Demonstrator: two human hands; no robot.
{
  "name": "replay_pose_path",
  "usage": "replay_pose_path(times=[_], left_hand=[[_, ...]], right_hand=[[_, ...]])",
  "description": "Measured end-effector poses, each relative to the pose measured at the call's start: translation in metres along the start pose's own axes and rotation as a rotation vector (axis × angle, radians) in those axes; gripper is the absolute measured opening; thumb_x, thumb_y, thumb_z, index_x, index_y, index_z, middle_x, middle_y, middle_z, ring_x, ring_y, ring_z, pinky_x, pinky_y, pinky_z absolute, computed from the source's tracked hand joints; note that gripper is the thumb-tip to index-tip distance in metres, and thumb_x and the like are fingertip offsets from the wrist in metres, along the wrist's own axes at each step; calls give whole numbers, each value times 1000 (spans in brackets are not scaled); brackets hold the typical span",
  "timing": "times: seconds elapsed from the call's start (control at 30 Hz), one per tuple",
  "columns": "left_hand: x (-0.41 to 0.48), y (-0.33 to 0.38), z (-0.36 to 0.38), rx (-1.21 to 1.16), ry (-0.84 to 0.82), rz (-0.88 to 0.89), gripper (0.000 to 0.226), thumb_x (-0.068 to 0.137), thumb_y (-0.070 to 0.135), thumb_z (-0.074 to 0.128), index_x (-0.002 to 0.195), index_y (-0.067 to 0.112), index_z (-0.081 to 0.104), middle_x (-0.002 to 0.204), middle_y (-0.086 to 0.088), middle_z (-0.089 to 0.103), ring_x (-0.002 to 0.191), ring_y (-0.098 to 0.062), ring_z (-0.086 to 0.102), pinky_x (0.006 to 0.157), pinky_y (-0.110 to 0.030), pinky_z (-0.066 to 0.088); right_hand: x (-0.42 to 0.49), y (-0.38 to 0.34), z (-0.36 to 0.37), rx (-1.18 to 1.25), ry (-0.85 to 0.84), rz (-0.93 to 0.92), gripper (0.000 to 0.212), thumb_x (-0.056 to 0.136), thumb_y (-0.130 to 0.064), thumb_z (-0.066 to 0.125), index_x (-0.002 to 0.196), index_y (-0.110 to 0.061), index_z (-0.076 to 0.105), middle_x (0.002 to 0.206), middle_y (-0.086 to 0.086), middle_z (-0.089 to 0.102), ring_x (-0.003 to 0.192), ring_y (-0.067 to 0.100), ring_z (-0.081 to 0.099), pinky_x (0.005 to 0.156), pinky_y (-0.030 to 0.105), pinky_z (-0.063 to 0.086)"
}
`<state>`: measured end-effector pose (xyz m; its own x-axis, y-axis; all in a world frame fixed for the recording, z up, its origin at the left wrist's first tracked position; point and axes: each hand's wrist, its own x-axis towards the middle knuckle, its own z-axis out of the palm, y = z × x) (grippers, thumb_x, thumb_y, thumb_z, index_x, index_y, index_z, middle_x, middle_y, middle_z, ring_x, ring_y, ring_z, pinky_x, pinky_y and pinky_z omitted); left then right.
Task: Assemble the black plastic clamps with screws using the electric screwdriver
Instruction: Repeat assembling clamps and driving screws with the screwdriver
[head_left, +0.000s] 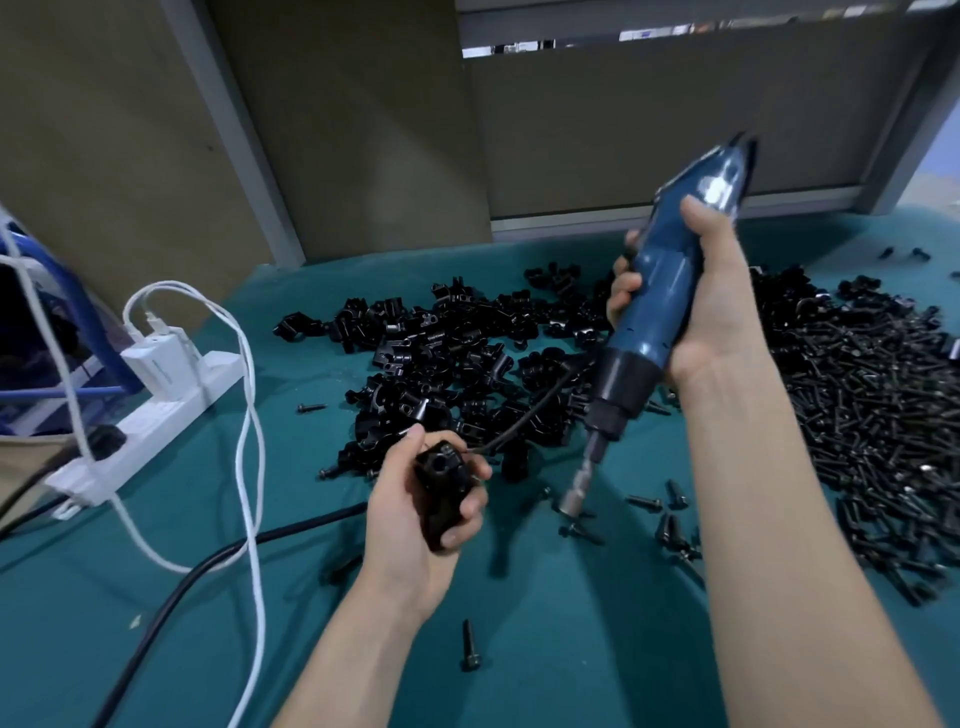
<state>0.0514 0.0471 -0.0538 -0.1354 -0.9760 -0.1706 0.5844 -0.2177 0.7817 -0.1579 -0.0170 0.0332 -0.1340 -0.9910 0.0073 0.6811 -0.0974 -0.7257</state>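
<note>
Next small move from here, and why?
Probably lower the electric screwdriver so its bit tip seats on a loose screw just below it. The right hand holds the tool angled down over scattered screws; the left hand holds a clamp whose hole looks empty.

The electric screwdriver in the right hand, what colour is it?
The electric screwdriver is dark blue with a black collar, clearest in the head view.

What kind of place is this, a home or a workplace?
Probably a small factory assembly bench: a big pile of black clamps, a heap of screws, and an electric screwdriver on a green-covered table.
</note>
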Motion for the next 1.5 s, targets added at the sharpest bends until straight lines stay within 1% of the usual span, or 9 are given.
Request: replay_pose_path(times=[0.37,0.67,0.77,0.87,1.0,1.07,1.17,1.3,1.5], left_hand=[[6,0,-3,-247,23,-150,41,78,19,61,114,1,53,84,-14,66,57,-16,54,44,-21,44],[8,-1,-8,-200,-53,-101,37,76,12,60,111,1,61,92,-15,69,60,-16,56,48,-21,47],[8,-5,-8,-94,-58,-43,43,75,6,58,116,11,69,98,-15,71,69,-16,61,59,-24,53],[8,-8,-8,-33,-48,-25,42,80,-2,55,112,17,73,99,-9,74,73,-15,65,67,-24,57],[6,-9,-5,-13,-42,-5,46,92,-9,47,113,21,74,97,-2,76,74,-14,66,75,-24,58],[5,-8,-3,-1,-41,11,47,92,-9,47,113,23,73,97,-2,75,73,-13,66,75,-23,57],[6,-9,-1,-12,-30,32,49,91,-9,46,116,26,70,96,-3,74,74,-11,68,73,-21,57],[8,-10,0,17,-1,102,46,96,-7,42,127,22,59,100,-1,75,82,-10,71,72,-20,56],[10,-5,-8,-2,64,172,28,93,18,53,119,12,60,100,-8,74,79,-18,73,60,-21,57]], right_hand=[[19,44,-42,-433,308,244,53,75,-63,69,89,-12,60,58,4,64,45,18,60,46,26,53],[27,30,-57,-1171,439,100,75,81,-58,66,103,13,62,106,23,67,79,26,55,74,38,45],[23,24,-65,-1244,484,117,61,79,-58,68,84,2,63,90,19,64,74,31,60,77,42,52],[20,16,-66,-1252,530,103,55,79,-49,74,96,1,64,81,15,65,77,34,67,85,48,55],[14,1,-46,-1386,598,-67,38,84,-36,73,109,-9,63,114,12,64,103,30,61,86,39,48],[5,-7,-24,-1248,443,-155,29,84,-35,73,99,-13,65,104,5,67,86,18,64,74,32,51],[-16,-2,21,-1193,-72,-65,27,81,-37,75,96,-15,69,85,2,69,57,7,64,52,19,52],[-28,36,57,-1527,-613,245,39,80,-30,77,116,-24,64,104,0,65,79,13,66,63,23,58],[-32,53,64,-1669,-692,96,35,80,-21,78,113,-20,68,91,-7,64,82,12,61,72,25,50]])
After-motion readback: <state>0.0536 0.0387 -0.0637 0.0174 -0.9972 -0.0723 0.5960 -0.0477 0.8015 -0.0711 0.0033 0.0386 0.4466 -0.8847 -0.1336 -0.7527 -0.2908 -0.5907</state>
